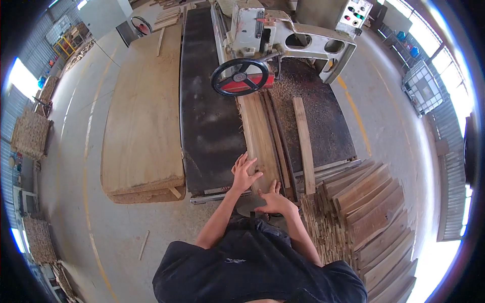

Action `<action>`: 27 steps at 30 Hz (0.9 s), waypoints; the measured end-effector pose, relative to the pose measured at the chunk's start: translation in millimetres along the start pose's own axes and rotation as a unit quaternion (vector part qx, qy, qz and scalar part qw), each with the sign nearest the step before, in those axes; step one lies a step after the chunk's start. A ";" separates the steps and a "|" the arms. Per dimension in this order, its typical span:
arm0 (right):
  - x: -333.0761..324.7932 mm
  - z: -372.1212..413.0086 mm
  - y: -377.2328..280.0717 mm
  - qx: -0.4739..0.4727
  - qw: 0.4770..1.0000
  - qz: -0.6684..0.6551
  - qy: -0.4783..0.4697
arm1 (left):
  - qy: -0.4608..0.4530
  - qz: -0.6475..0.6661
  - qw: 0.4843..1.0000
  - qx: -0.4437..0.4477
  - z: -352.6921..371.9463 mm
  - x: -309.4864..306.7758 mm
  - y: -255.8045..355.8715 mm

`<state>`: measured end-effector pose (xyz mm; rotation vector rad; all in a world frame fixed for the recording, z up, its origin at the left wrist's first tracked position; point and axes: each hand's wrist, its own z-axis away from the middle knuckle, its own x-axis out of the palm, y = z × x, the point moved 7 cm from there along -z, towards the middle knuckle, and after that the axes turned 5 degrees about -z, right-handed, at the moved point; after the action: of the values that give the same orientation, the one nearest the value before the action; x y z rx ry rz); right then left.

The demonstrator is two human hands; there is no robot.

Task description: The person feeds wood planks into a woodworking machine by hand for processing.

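Observation:
A wide wooden board [259,132] lies lengthwise on the dark machine table [207,126], its far end running under the saw machine [247,31]. My left hand [244,173] rests on the board's left edge with fingers spread. On the near end of the board, my right hand [276,201] lies with thumb and fingers apart. Neither hand is wrapped around anything. Along the board's right side runs a dark metal guide rail [279,146]. Above the far part of the board stands a black handwheel [240,77].
A narrow wood strip [303,144] lies on the table's sawdust-covered right side. Stacked rough planks [371,202] stand at the near right. A long plywood-topped stack [144,116] is at the left. A control panel [353,15] sits at the back; a loose stick [144,245] is on the floor.

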<state>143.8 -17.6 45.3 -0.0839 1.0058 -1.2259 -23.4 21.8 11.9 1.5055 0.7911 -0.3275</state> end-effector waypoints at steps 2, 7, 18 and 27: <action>-0.3 0.9 -0.1 -0.002 1.000 -0.005 0.005 | -0.002 -0.001 1.000 0.005 0.0 -0.1 0.2; 7.7 -7.4 7.8 -0.001 1.000 0.008 0.006 | 0.002 -0.014 1.000 0.022 0.9 2.5 -1.6; 4.5 11.3 1.9 0.013 0.996 0.013 0.093 | 0.091 -0.105 0.987 0.080 7.0 6.9 23.6; 6.6 16.3 -11.7 -0.006 0.977 0.092 0.190 | 0.186 -0.122 0.975 0.014 -9.0 8.9 32.3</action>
<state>146.0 -34.8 57.5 0.2391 1.3200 -1.0858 1.6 35.5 31.8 1.5186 1.2798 -0.2398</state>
